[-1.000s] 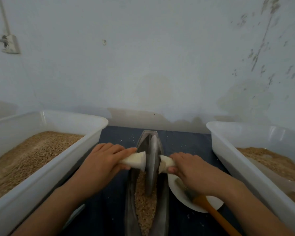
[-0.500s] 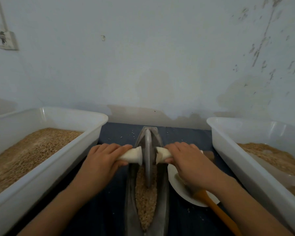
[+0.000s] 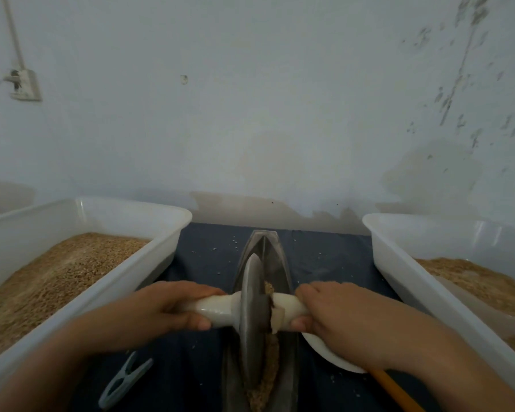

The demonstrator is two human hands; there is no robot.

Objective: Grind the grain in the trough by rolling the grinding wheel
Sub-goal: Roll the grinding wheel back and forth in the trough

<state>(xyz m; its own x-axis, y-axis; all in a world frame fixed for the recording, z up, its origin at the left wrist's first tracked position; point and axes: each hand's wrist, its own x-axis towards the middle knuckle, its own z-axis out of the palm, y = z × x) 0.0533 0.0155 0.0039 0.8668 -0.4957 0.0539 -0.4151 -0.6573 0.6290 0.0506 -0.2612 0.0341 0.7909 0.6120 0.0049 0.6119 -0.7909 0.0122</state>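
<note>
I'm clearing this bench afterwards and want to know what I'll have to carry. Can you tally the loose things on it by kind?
White tubs of grain: 2, left and right
Metal trough: 1
Grinding wheel: 1
White dish: 1
Orange-handled tool: 1
Grey clip: 1
Total: 7

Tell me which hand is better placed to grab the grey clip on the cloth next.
Left, probably. The grey plastic clip lies on the dark blue cloth just below the left hand; the right hand sits across the metal grinding wheel. Both grip the wheel's white handle.
</note>
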